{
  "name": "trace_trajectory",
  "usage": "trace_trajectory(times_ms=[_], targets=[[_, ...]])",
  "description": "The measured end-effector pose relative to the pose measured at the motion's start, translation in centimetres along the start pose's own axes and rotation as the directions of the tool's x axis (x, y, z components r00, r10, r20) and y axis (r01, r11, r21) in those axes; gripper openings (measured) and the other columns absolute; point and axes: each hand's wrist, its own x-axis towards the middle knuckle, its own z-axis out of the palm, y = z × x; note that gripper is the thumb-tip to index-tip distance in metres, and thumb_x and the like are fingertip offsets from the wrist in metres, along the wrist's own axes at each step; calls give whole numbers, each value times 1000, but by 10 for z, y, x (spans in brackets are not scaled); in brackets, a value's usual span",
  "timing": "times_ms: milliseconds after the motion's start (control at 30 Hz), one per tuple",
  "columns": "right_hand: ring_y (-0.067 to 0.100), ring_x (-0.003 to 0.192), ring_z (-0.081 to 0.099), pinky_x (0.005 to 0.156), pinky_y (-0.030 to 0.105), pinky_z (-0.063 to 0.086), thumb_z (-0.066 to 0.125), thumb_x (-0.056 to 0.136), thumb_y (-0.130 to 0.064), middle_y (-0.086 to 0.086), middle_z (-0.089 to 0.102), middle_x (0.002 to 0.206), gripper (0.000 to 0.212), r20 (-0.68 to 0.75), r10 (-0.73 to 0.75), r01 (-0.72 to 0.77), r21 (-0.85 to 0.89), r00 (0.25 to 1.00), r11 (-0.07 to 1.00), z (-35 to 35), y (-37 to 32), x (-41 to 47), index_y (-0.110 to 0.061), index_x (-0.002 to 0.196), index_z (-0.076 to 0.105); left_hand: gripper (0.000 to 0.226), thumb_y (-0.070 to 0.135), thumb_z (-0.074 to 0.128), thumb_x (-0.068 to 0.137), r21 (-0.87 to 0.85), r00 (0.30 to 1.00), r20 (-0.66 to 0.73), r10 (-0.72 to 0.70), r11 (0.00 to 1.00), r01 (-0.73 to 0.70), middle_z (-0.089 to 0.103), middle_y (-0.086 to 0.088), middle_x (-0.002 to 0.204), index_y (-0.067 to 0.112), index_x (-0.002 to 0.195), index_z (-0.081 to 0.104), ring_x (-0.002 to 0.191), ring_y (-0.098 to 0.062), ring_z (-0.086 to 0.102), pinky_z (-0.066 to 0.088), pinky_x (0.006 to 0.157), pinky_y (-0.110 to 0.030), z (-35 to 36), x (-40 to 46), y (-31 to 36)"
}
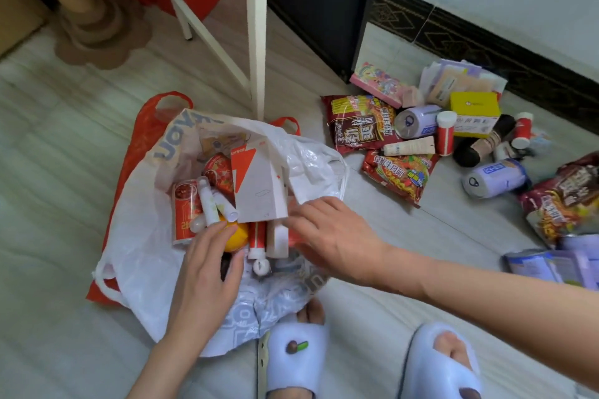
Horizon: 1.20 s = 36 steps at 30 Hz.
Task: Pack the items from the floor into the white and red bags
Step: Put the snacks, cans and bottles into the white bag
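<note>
**Currently: both hands at the open white bag, more items loose on the floor**

The white bag [139, 256] lies open on the floor [48, 172], on top of the red bag [142, 136], whose handles and edges show at the top and lower left. Inside the white bag are a white and red box [259, 185], a red can [184, 210], white tubes [207, 201], a red and white tube [257, 238] and an orange [235, 236].

The left hand [207, 266] reaches into the bag with fingers relaxed and slightly spread, fingertips touching the orange; it grips nothing that can be seen. The right hand [330, 230] rests palm down at the bag's right edge, fingers extended over the plastic beside the box; whether they pinch the plastic cannot be told.

To the right, apart from the bags, a loose pile lies on the floor: noodle packets [359, 123], pale purple cans [418, 121], a yellow box [475, 107], a red bottle with a white cap [445, 136] and a cream tube [410, 147]. More packets [564, 201] lie at the right edge.

Two feet in pale slippers [295, 356] stand just below the white bag.
</note>
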Motion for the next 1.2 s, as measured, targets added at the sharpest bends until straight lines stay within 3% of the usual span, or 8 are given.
trace_trajectory(times_ms=[133,300,500,633,800,900,1067,1200], targets=[[27,96,60,82,36,46,47,84,-32,8,63,108,36,-124,269,-276,-37,955,961,-29,45,-46,-12,114,53,42,33,45,88,-15,975,3,223,975,-223,50,-7,129,11,123,52,123,-19,41,30,105,-28,11,35,56],[35,88,63,72,40,51,44,83,-29,14,64,102,39,-160,599,-608,-17,785,793,-37,96,-137,-5,110,58,40,21,51,87,11,869,114,481,874,-485,51,-13,126,6,123,52,121,-27,45,36,102,-39,64,64,126],[44,97,57,84,49,46,71,75,-8,24,60,106,40,-179,957,-950,172,228,259,2,128,-270,2,111,58,52,8,63,80,102,783,324,531,803,-587,48,-24,129,-1,129,45,120,-38,46,42,99,-48,153,115,172],[43,100,55,83,48,45,75,73,-24,26,60,106,51,-73,996,-993,109,46,53,29,141,-321,2,113,55,59,13,57,86,241,807,419,416,806,-541,30,-27,144,-1,138,32,133,-42,28,29,108,-52,198,165,184],[41,118,42,96,47,37,76,70,-33,22,44,131,86,2,999,-998,46,-36,-36,47,146,-331,-5,139,31,61,13,56,88,271,792,447,416,780,-563,31,-33,140,-2,140,29,128,-49,30,28,106,-57,226,206,176],[42,118,41,95,48,37,71,75,-28,22,37,136,90,57,996,-997,-19,-72,-71,45,152,-333,-9,144,17,49,16,55,90,307,802,425,420,766,-564,43,-29,131,5,135,40,118,-47,37,33,99,-56,231,208,175],[42,107,43,87,46,39,69,74,-26,26,48,119,79,-6,999,-999,38,-32,-32,39,144,-329,-6,140,29,31,6,56,86,279,832,315,457,793,-542,54,-28,103,-2,116,55,96,-42,47,40,82,-52,222,207,190],[41,110,43,87,41,35,66,74,-35,23,50,120,74,-8,1000,-977,210,23,24,22,129,-303,-7,136,35,39,15,59,86,143,858,314,405,874,-465,52,-22,112,2,122,52,96,-36,52,44,82,-46,195,187,198]])
